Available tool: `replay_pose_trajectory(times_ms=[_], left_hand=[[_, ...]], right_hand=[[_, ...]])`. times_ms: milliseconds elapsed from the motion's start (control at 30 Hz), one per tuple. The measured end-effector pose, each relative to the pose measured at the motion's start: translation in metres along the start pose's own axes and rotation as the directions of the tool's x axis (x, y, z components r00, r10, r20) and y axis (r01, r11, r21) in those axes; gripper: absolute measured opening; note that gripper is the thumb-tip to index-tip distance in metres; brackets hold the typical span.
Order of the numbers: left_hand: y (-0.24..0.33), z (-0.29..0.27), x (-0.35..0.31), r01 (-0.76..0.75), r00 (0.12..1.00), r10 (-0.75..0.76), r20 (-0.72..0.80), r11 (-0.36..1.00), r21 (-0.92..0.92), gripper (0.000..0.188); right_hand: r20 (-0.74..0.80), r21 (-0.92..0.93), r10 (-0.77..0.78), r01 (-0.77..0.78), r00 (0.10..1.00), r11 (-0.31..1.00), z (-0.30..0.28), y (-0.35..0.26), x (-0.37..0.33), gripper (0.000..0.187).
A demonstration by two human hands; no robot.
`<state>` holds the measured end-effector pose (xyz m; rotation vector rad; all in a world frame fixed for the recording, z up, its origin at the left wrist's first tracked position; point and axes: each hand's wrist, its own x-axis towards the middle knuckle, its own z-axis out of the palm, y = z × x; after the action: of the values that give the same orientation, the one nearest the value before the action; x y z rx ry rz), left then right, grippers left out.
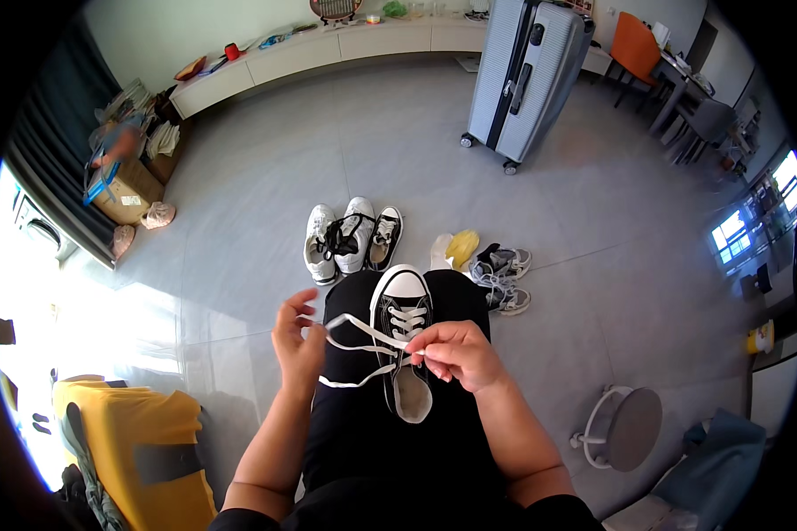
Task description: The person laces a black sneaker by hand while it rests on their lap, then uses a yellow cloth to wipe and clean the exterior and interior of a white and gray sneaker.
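Observation:
A black canvas sneaker with a white toe cap and white sole edge rests on my lap, toe pointing away from me. Its white shoelace runs through the upper eyelets and hangs out in loose loops to the left. Over the shoe's opening, my right hand pinches the lace between thumb and fingertips. To the left of the shoe is my left hand, its thumb and fingers apart beside a bend of the lace. Whether the lace touches that thumb is hard to make out.
White sneakers and a small black shoe stand on the floor ahead; grey sneakers lie right, beside a yellow cloth-like item. Farther off stands a silver suitcase. A round stool is at right, a yellow-covered seat at left.

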<state>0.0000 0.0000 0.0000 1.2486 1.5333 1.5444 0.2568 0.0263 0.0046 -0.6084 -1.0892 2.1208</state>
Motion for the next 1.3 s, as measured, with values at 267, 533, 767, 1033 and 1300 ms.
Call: replay_pose_trajectory(times_ms=[267, 533, 767, 1033, 1300], left_hand=[[0.066, 0.037, -0.024, -0.085, 0.778, 0.013, 0.628, 0.993, 0.085, 0.027], [0.048, 0.031, -0.019, 0.038, 0.726, -0.176, 0.665, 0.976, 0.216, 0.015], [0.033, 0.031, -0.027, 0.281, 0.725, -0.381, 0.574, 0.924, 0.258, 0.017], [0.027, 0.04, -0.048, 0.139, 0.809, -0.264, 0.525, 0.954, 0.265, 0.013], [0.025, 0.057, -0.057, -0.231, 0.893, 0.086, 0.442, 0.931, 0.285, 0.008]], right_hand=[[-0.152, -0.38, -0.007, -0.052, 0.988, 0.923, 0.032, -0.015, -0.01, 0.027], [-0.231, -0.512, -0.077, -0.054, 0.97, 0.857, 0.027, 0.001, -0.01, 0.024], [-0.337, -0.651, -0.326, 0.032, 0.883, 0.758, 0.02, 0.028, -0.013, 0.026], [-0.33, -0.88, -0.472, -0.086, 0.817, 0.467, 0.032, 0.048, -0.027, 0.029], [-0.552, -0.48, -0.177, -0.138, 0.815, 0.866, 0.018, 0.054, -0.03, 0.024]])
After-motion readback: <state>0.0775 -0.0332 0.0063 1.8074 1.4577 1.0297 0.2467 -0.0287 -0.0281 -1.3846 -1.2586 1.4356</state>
